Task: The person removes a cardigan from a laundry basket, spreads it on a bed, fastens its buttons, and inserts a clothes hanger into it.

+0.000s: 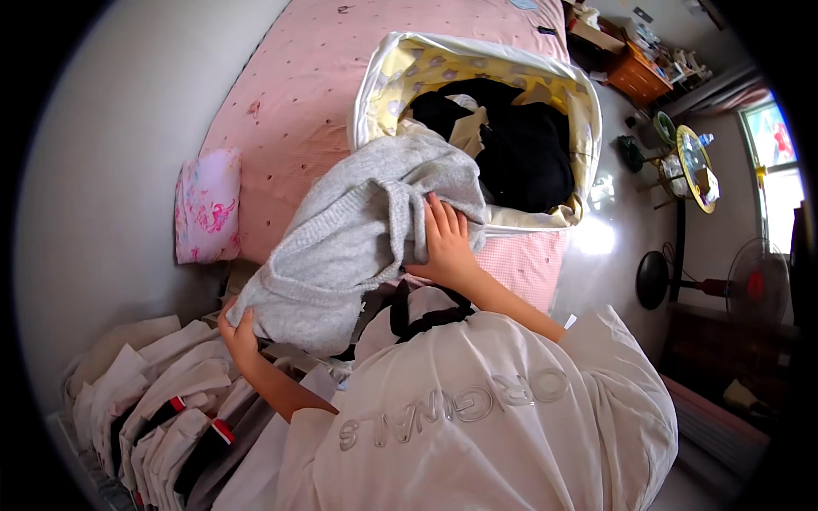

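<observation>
A light grey knit sweater (341,230) with ribbed edges stretches between my two hands, bunched and partly folded. My left hand (242,336) pinches its lower left end, fingers closed on the fabric. Over the sweater's right side lies my right hand (450,247), its fingers pressed into the knit and thumb at the lower edge. The sweater's upper end rests against the near left rim of a white fabric basket (586,128) with a yellow floral lining. Black clothes (528,157) and a beige piece (468,132) lie inside the basket.
The basket stands on a bed with a pink dotted sheet (290,136). A pink-and-white pillow (209,207) leans by the wall. Several white and dark garments (170,400) hang close together at lower left. A fan (754,285) and a small round table (694,166) stand right.
</observation>
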### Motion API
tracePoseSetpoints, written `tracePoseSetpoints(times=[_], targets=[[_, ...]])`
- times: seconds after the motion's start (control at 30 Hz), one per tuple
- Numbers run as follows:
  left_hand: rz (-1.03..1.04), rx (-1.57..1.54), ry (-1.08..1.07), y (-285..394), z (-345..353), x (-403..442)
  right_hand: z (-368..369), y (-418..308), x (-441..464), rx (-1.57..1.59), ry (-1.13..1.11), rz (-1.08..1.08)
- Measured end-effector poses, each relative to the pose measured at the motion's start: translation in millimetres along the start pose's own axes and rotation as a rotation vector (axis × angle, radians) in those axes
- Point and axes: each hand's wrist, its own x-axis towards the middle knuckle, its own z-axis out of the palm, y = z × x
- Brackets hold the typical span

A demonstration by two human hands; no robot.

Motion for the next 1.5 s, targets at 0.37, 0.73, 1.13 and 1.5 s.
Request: tracePoseSetpoints(times=[0.37, 0.73, 1.13, 1.5], targets=[[0.077, -0.160, 0.067, 25.7, -16.6, -8.6, 1.1, 16.4, 47.1, 0.266, 0.182, -0.030], [0.220, -0.061, 0.758, 87.3, -44.6, 8.0, -82.2, -111.0, 140.1, 0.772, 0.132, -0.306], [0.287, -0.298, 0.937, 147.5, -62.4, -10.9, -50.9, -224.1, 167.5, 1.116, -0.234, -0.448], [0.299, -0.014, 1.010, 70.8, -65.2, 23.7, -13.0, -223.0, 183.6, 1.108, -0.252, -0.245]])
